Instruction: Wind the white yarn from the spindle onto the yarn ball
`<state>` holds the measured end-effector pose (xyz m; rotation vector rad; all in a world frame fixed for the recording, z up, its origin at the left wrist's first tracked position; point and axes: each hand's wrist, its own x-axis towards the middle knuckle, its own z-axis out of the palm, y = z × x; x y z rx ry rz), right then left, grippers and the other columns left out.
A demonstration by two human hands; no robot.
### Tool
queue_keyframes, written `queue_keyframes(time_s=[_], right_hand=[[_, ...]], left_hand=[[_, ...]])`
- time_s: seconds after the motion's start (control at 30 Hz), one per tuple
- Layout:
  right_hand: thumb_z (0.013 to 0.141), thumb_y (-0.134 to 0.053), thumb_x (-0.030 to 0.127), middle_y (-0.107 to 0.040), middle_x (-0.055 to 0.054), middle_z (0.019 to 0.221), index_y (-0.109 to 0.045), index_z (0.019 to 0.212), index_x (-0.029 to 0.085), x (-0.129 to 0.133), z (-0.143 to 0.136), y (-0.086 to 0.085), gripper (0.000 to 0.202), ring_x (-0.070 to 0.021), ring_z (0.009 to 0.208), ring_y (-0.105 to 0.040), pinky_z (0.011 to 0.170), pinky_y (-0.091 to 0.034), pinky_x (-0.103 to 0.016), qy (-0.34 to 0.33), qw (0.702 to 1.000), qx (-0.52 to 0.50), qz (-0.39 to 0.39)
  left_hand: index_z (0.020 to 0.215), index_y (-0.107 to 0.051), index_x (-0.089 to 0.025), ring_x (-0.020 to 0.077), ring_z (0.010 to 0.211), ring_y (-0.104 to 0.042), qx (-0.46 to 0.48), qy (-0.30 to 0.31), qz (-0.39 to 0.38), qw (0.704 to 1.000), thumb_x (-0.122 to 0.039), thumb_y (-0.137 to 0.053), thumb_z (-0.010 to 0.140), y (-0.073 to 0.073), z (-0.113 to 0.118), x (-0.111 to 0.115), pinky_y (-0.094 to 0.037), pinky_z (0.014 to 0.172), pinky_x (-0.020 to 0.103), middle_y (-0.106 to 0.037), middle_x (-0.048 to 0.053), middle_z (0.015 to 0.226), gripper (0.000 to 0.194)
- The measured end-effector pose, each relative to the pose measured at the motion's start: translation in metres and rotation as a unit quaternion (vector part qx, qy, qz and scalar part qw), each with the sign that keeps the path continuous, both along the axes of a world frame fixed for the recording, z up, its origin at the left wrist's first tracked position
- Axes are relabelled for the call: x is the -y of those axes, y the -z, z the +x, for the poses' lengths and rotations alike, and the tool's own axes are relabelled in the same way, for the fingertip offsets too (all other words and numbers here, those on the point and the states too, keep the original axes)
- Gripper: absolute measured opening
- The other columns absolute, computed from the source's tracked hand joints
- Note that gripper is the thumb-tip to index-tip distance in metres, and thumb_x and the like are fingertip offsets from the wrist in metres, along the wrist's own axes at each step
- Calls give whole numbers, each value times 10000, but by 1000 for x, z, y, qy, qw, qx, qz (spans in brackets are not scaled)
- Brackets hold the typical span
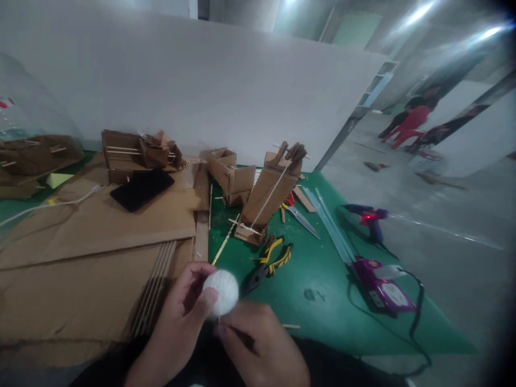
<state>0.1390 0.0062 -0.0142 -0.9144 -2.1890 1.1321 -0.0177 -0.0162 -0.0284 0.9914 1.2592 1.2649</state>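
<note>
A white ball of string (224, 290) is gripped between the thumb and fingers of my left hand (189, 306), low in the middle of the view. Just right of the ball, my right hand (258, 336) is closed in a pinch on a thin strand of string that runs down from the ball. Beyond my hands stands a tilted cardboard model (268, 196) with a string stretched along its face. Pliers (268, 263) with yellow and black handles lie between the model and my right hand.
Flat cardboard sheets (92, 236) and a black phone (142, 189) lie left. Scissors (302, 217), clear glue sticks (328, 226), a glue gun (368, 217) and a purple power box (385, 287) occupy the green table's (322, 317) right side. A person (413, 118) is far behind.
</note>
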Motion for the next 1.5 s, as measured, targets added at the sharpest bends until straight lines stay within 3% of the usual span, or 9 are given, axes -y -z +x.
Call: queue_keyframes(time_s=[0.17, 0.33, 0.53, 0.63, 0.83, 1.0, 1.2, 1.33, 1.5], right_hand=[[835, -504, 80, -491, 33, 659, -541, 639, 136, -38, 8, -1, 206, -97, 625, -453, 602, -372, -193, -97, 990, 1, -102], [862, -517, 119, -566, 16, 669, -637, 706, 113, -61, 12, -2, 197, -104, 631, -490, 586, -370, -194, -81, 992, 54, -85], [867, -523, 140, -615, -3, 684, -676, 738, 111, -59, 11, -1, 203, -110, 638, -516, 573, -363, -193, -54, 992, 90, -67], [864, -525, 138, -647, -19, 714, -695, 770, 105, -60, 12, -1, 197, -121, 657, -543, 584, -375, -197, -48, 991, 98, -77], [909, -528, 213, -673, -26, 732, -727, 840, 106, -69, 15, 5, 236, -125, 671, -562, 614, -404, -202, -84, 985, 91, -120], [905, -543, 243, -620, -3, 682, -707, 807, 109, -77, 17, 2, 233, -111, 636, -515, 587, -392, -196, -88, 981, 95, -147], [904, -551, 298, -508, 33, 627, -620, 731, 131, -78, 21, -10, 250, -97, 593, -439, 525, -341, -186, -67, 979, 101, -162], [929, -512, 290, -486, 35, 628, -581, 719, 140, -74, 22, -20, 267, -99, 601, -428, 555, -348, -201, -42, 983, 85, -156], [964, -476, 316, -513, 21, 671, -547, 739, 158, -53, 21, -35, 284, -116, 634, -462, 579, -365, -220, 14, 994, 22, -105]], left_hand=[[952, -643, -270, 155, 831, -662, 46, -9, 11, 999, -427, -656, 858, 2, -5, 5, -514, 696, 201, -734, 14, 1028, 184], [866, -748, -247, 175, 863, -699, 49, -11, -10, 999, -396, -745, 784, 3, -10, 7, -550, 773, 219, -770, 48, 1062, 170], [925, -758, -255, 223, 958, -723, 101, -1, -52, 994, -307, -828, 694, 1, -3, 11, -568, 787, 232, -771, 56, 1095, 248], [1042, -721, -286, 195, 1020, -702, 81, 27, -49, 995, -242, -833, 692, 1, -3, 14, -538, 846, 193, -725, 32, 1207, 370], [1203, -643, -339, 209, 1189, -619, 56, 81, -66, 993, -272, -792, 747, 0, -6, 19, -487, 953, 208, -680, 4, 1284, 485], [1187, -654, -308, 243, 1198, -609, 42, 118, -57, 990, -261, -797, 728, 4, -8, 20, -473, 981, 259, -672, 30, 1285, 484], [1231, -621, -271, 285, 1221, -591, 7, 118, -76, 990, -314, -781, 738, 11, -8, 19, -448, 1033, 361, -682, 72, 1269, 520], [1256, -617, -261, 320, 1237, -575, -72, 108, -67, 989, -336, -769, 748, 12, -6, 17, -420, 1058, 428, -653, 113, 1311, 536], [1215, -633, -250, 324, 1167, -612, -98, 32, -40, 994, -330, -758, 751, 9, 0, 12, -457, 1003, 421, -680, 115, 1250, 487]])
